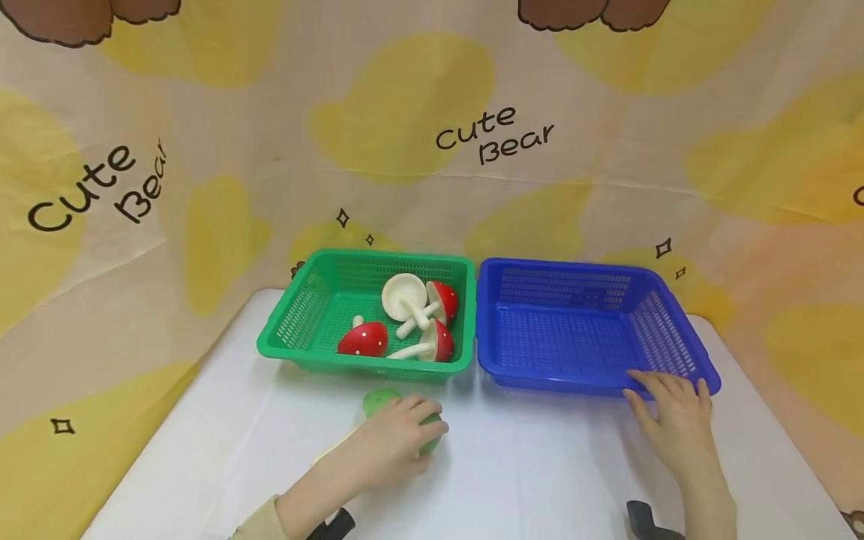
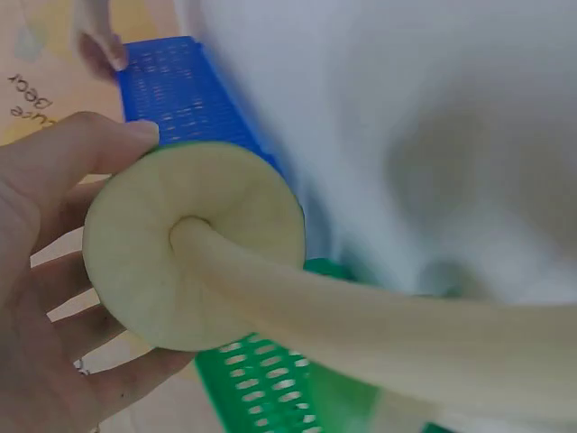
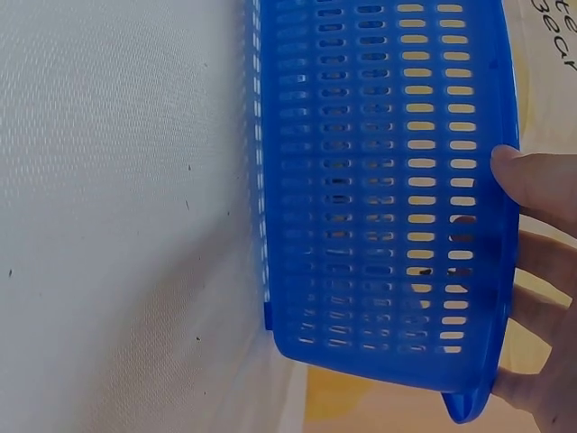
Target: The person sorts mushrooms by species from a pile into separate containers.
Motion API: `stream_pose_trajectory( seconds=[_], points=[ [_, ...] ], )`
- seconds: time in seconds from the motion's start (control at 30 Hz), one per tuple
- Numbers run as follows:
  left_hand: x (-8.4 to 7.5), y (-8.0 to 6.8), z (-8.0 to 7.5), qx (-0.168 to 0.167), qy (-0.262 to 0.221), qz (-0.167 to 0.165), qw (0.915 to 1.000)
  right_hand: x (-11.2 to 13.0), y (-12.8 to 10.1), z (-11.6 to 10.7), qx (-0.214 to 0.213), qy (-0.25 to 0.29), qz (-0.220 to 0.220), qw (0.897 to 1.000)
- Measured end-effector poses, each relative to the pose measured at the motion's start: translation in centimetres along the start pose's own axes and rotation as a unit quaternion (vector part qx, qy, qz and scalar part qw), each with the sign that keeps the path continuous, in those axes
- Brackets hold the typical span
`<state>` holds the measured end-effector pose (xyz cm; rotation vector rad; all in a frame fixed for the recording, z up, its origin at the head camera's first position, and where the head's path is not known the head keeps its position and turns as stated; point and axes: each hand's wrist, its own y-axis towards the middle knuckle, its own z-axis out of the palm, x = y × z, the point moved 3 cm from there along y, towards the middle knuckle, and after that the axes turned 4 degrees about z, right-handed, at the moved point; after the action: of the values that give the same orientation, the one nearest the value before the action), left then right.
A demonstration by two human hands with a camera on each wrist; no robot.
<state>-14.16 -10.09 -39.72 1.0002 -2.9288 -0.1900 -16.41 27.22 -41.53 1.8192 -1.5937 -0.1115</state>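
Observation:
My left hand (image 1: 398,439) holds a toy mushroom (image 2: 135,271) with a green cap, low over the white table in front of the green basket. In the left wrist view the thumb and fingers curl round the cap's edge. Its cream underside faces that camera and the pale stem runs off to the right. Another rounded green shape (image 1: 380,400) shows just left of the fingers, partly hidden by the hand. My right hand (image 1: 675,420) grips the near right rim of the blue basket (image 3: 388,370), thumb outside and fingers over the rim.
The green basket (image 1: 297,351) holds several red-capped toy mushrooms with white dots (image 1: 364,340), toward its right side. It stands left of the blue basket, their sides close together. A printed cloth (image 1: 405,105) hangs behind the white table (image 1: 513,465).

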Motion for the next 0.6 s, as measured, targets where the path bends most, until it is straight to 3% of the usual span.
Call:
stream_pose_trajectory(
  seconds=[0.27,0.6],
  points=[
    [-0.6,3.2,-2.8,-0.074,-0.021,0.031,0.9966,0.1,0.4,0.1,0.008,0.004,0.003,1.0],
    [-1.3,8.1,-5.0,-0.161,-0.059,0.023,0.9849,-0.1,0.3,0.0,0.016,-0.007,0.01,1.0]
  ],
)
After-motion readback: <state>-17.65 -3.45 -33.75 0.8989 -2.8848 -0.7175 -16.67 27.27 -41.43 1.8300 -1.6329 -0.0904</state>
